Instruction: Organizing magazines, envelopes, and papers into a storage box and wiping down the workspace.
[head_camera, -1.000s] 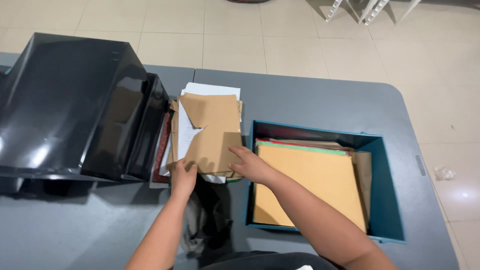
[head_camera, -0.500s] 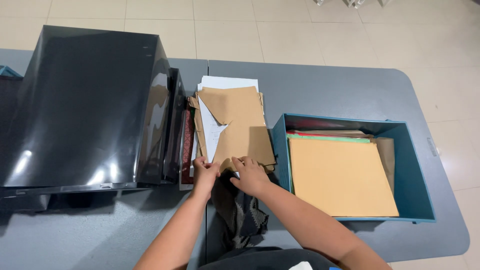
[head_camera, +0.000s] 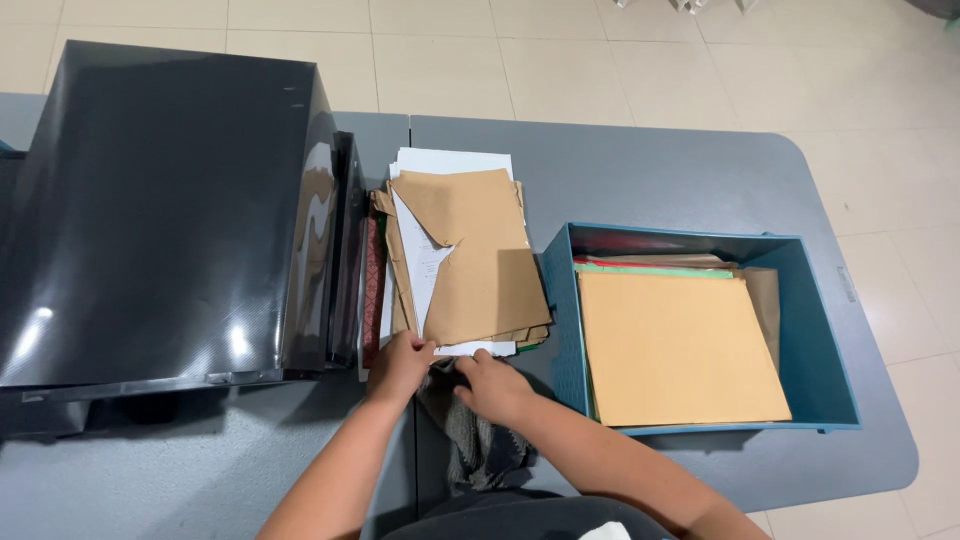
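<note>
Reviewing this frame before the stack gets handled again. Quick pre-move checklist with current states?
1. Left hand on near edge of the paper stack: ok.
2. Right hand on same edge: ok.
3. Stack squared: not ok, sheets fanned, brown envelope skewed.
4. Blue bin has room above its folders: ok.
5. Fingers under the bottom sheet: cannot tell.
6. Black file tray touching stack: cannot tell.

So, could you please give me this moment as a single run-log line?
left hand: on envelope stack near edge | right hand: same edge | blue bin: right of stack
</note>
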